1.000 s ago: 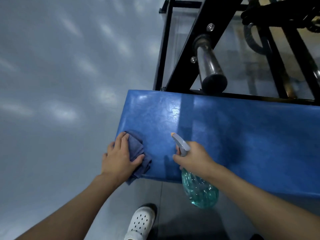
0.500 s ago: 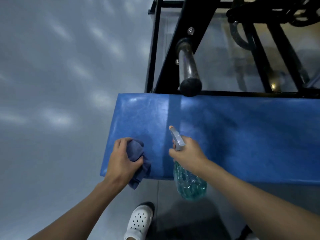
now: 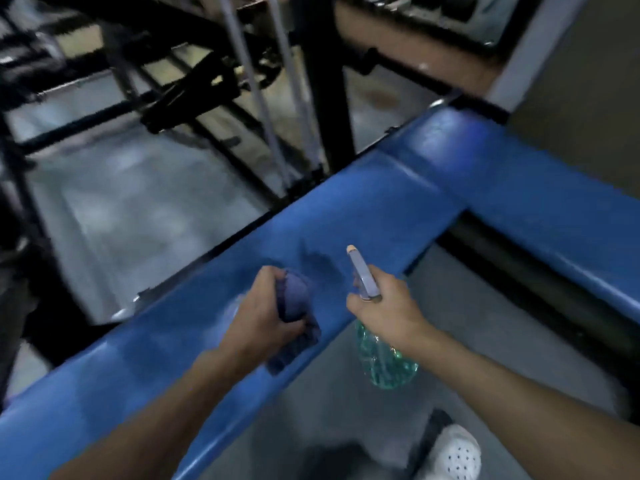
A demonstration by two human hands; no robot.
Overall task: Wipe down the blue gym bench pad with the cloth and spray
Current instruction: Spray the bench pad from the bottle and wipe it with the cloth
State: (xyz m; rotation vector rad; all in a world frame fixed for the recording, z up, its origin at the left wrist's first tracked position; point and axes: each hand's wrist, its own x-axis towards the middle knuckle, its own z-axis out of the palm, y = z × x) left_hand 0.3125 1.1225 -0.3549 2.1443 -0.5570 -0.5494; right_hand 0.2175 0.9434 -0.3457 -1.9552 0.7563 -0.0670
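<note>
Left hand (image 3: 263, 317) grip bunches cloth (image 3: 295, 299) on blue pad (image 3: 381, 209); right hand (image 3: 389, 308) grip wraps spray bottle (image 3: 384, 367) over grey floor (image 3: 467, 323).

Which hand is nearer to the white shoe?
Right. The right hand, holding the spray bottle, is at the near edge of the blue pad, above the white shoe. The left hand, gripping the cloth, is farther left, over the pad.

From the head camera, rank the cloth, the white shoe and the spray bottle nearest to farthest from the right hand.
1. The spray bottle: held in the right hand itself.
2. The cloth: to its left, gripped by the left hand over the blue pad.
3. The white shoe: down on the floor, bottom right.
</note>
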